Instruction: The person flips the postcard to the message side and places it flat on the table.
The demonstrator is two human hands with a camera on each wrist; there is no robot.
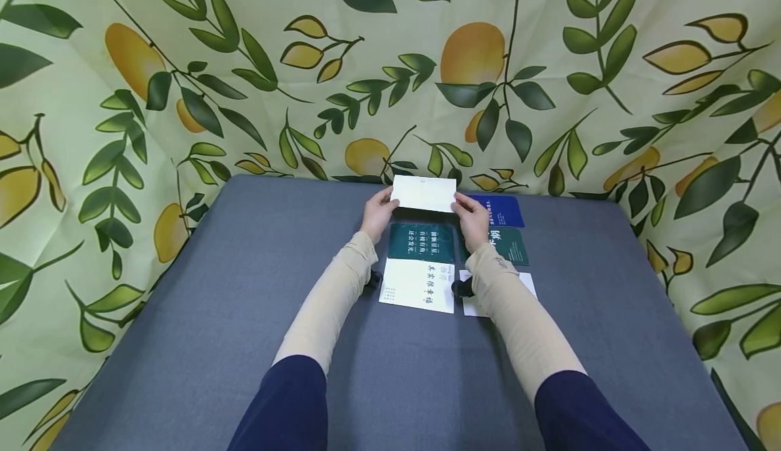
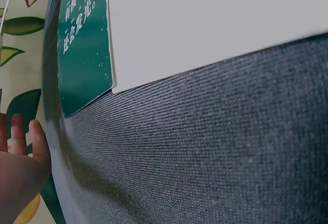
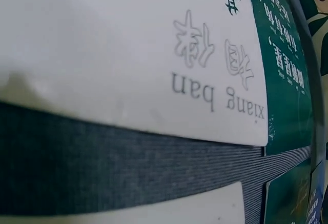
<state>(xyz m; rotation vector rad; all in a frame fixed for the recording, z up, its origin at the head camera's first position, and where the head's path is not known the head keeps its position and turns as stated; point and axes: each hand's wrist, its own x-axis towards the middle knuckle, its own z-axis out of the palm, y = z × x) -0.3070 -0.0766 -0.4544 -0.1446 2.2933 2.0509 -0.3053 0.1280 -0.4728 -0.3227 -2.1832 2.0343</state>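
Observation:
In the head view a white card (image 1: 424, 194) with a tiny mark in its middle is held up near the table's far edge. My left hand (image 1: 377, 215) pinches its left end, and my right hand (image 1: 472, 220) pinches the right end. The left wrist view shows my left hand (image 2: 23, 175) at the lower left and a thin edge of the card above it. Below the held card lies a dark green card (image 1: 421, 242) with white characters. A white card with dark lettering (image 1: 417, 285) adjoins its near edge.
Right of these, a blue card (image 1: 505, 211), another green card (image 1: 512, 246) and a white card (image 1: 474, 306) form a second column, partly covered by my right hand and forearm. Grey cloth (image 1: 201, 342) covers the table. A leaf-and-fruit patterned curtain (image 1: 390, 51) hangs behind it.

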